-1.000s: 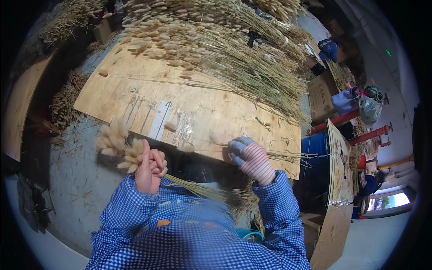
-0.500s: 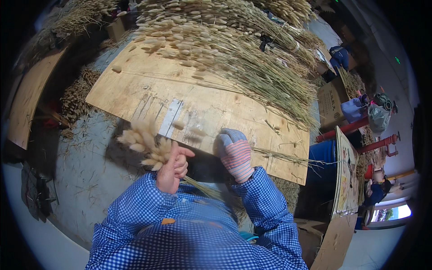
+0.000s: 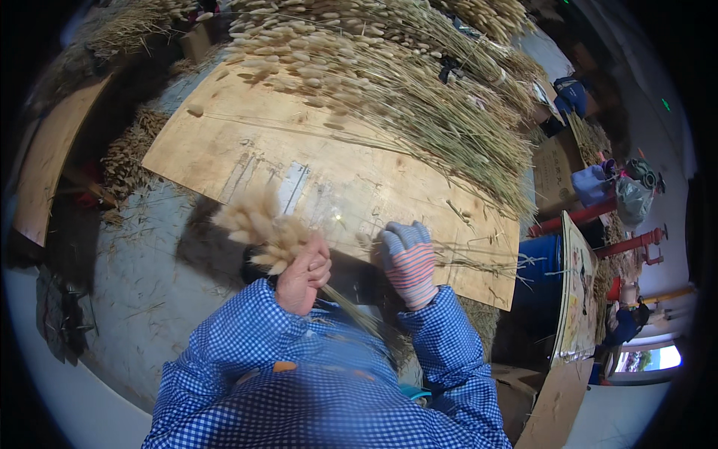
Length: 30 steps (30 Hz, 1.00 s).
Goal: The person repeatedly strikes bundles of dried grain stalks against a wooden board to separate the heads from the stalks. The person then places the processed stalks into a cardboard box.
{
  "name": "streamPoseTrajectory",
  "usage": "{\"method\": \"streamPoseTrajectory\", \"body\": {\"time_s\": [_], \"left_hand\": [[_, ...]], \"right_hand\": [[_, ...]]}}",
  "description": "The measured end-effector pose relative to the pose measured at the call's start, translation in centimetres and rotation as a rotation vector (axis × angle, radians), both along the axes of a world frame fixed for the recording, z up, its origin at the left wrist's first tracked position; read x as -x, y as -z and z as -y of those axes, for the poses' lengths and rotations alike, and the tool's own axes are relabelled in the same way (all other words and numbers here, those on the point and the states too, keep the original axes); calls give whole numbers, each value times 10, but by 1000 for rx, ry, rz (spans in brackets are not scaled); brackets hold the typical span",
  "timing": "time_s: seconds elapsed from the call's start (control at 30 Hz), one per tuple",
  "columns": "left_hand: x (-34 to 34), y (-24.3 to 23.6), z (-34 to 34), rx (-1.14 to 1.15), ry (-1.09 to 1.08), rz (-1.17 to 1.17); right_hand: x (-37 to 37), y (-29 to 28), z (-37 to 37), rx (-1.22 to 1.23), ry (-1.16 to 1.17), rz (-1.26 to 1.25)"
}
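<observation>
Gripping a bunch of fluffy grass [image 3: 260,224] by its stems [image 3: 350,308] with the bare left hand [image 3: 305,273], clamping fingers and thumb together around them. Holding it at the near edge of a wooden board [image 3: 202,150], with cream heads overlapping that edge in view and stems slanting down in front of a blue checked smock [image 3: 329,408]. Curling the right hand [image 3: 409,258], in a striped glove [image 3: 411,271], at the near edge, right of the middle; cannot fairly tell whether pinching anything, with the fingertips turned out of sight. Having thin loose stems [image 3: 479,260] just beside the glove, running past the right edge. Facing a big grass pile [image 3: 449,138] along the far edge, with a single head [image 3: 195,110] near the left edge and a silvery strip [image 3: 293,187] by the near edge.
</observation>
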<state>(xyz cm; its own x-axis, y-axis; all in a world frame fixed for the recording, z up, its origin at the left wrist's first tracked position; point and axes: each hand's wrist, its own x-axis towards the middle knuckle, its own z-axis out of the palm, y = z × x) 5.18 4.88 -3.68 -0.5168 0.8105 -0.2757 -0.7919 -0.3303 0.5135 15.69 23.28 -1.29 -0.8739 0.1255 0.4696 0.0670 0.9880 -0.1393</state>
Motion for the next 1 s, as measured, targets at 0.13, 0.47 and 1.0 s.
{"method": "streamPoseTrajectory", "body": {"time_s": [0.13, 0.47, 1.0], "left_hand": [[3, -6, 19, -52, -58, -44], [9, -26, 75, 30, -328, -140], [69, -26, 163, -243, -587, -81]], "right_hand": [[-31, 4, -39, -152, 106, -60], [-84, 18, -125, -368, 274, -29], [-147, -3, -172, 0, 639, 174]]}}
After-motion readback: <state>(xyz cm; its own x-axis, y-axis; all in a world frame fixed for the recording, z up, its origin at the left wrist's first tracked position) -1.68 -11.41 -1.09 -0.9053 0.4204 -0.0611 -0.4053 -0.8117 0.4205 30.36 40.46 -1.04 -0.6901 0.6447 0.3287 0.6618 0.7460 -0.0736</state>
